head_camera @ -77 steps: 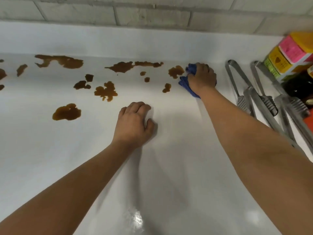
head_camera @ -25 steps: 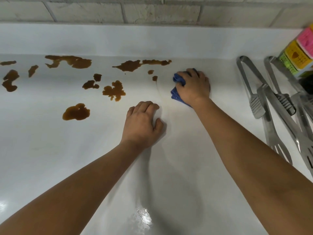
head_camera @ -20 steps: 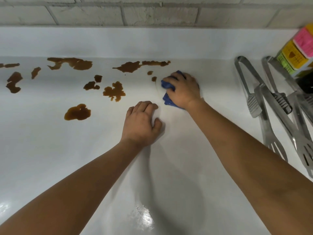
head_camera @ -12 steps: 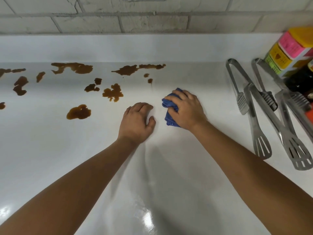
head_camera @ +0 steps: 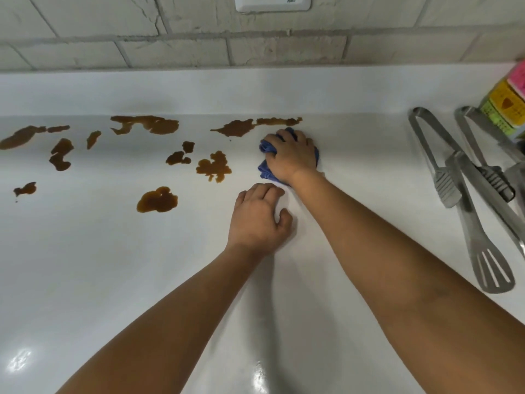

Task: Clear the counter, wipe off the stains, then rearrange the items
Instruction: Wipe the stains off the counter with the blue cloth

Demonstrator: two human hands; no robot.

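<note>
Mostly white counter [head_camera: 369, 172], brown stains [head_camera: 156, 199], pale brick wall [head_camera: 176, 49] behind.

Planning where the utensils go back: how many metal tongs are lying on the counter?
3 at the right: the leftmost tongs, slotted-tip tongs crossing them, and a third pair beside the boxes. More may lie beyond the frame's right edge.

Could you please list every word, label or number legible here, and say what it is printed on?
White wall plate: small dark print at its lower right, too blurred to read.
Coloured boxes: a heart shape and lines of small print on the labels, too small to read.
Nothing else carries text.
</note>
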